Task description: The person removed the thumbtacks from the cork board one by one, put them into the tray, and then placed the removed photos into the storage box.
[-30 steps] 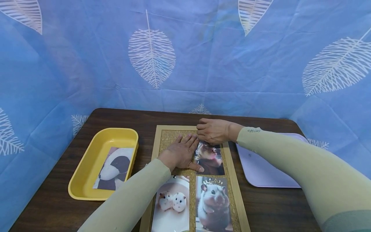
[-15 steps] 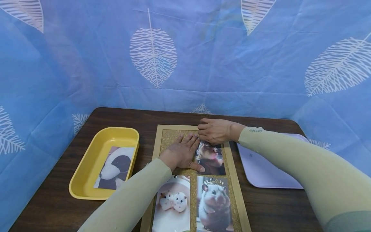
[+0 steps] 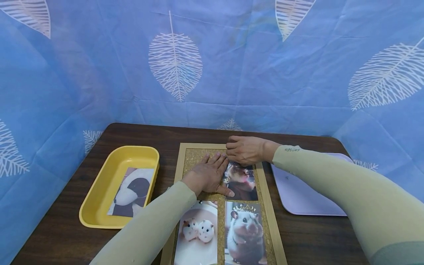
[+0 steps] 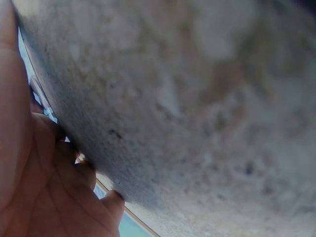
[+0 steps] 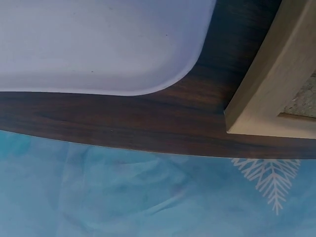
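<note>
A wood-framed cork board (image 3: 220, 197) lies on the table under both hands. My left hand (image 3: 207, 176) rests flat on it, fingers spread, the thumb over the left edge of a hamster photo (image 3: 241, 184) at upper right. At that photo's top edge my right hand (image 3: 245, 149) has its fingers curled; whatever is between the fingertips is hidden. Two more photos lie on the lower half: a pair of small hamsters (image 3: 197, 232) and a crowned hamster (image 3: 245, 235). In the left wrist view, the left hand (image 4: 54, 182) touches the cork. The right wrist view leaves the right hand out.
On the left stands a yellow tray (image 3: 96, 195) with a photo of a plush-looking animal (image 3: 132, 193) in it. A pale purple tray (image 3: 306, 195) lies right of the board, partly under the right arm. Blue leaf-patterned cloth (image 3: 212, 73) hangs behind the dark wooden table (image 3: 159, 134).
The view has shifted very slightly. Both hands keep the same place on the board and the photo.
</note>
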The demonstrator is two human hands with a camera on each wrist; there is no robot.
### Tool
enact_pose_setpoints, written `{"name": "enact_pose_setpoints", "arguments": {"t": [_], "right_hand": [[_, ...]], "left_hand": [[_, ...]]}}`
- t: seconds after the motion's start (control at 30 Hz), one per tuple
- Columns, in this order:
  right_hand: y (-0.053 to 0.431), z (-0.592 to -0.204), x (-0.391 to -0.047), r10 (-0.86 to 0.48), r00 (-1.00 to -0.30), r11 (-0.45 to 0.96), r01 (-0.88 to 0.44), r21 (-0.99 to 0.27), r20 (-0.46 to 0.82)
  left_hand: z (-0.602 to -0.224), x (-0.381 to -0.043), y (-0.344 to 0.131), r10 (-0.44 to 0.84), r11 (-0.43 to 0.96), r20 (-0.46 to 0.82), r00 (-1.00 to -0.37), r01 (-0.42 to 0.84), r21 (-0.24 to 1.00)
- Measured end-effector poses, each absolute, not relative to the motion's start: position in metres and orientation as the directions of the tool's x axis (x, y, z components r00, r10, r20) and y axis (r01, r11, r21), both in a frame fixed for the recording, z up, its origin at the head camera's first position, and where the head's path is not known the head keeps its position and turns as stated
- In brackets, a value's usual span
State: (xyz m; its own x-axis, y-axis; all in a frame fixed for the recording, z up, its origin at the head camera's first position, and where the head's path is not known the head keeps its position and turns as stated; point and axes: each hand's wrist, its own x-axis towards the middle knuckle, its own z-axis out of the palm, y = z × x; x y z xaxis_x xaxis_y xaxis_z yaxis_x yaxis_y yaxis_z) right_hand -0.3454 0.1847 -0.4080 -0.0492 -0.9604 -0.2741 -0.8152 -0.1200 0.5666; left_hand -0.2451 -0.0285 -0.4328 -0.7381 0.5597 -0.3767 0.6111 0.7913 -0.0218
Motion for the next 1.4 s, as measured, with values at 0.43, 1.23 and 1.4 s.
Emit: {"name": "enact_pose_setpoints", "arguments": {"t": [0.43,1.23,1.4], "right_hand": [[0.190,-0.405,-0.337,-0.952,-0.090,-0.105,-0.802,0.588,-0.292],[0.207,-0.406,-0.322,-0.996,-0.090,0.085,-0.766,0.637,0.024],[0.212,-0.410,-0.318,-0.987,-0.077,0.149,-0.742,0.654,0.138]], "left_hand": [[-0.431,-0.241,-0.021,0.572,0.779,-0.368,-0.733,0.626,-0.036],[-0.431,-0.239,-0.019,0.565,0.793,-0.372,-0.736,0.609,-0.002],[-0.431,-0.239,-0.023,0.563,0.801,-0.368,-0.740,0.599,0.019]]}}
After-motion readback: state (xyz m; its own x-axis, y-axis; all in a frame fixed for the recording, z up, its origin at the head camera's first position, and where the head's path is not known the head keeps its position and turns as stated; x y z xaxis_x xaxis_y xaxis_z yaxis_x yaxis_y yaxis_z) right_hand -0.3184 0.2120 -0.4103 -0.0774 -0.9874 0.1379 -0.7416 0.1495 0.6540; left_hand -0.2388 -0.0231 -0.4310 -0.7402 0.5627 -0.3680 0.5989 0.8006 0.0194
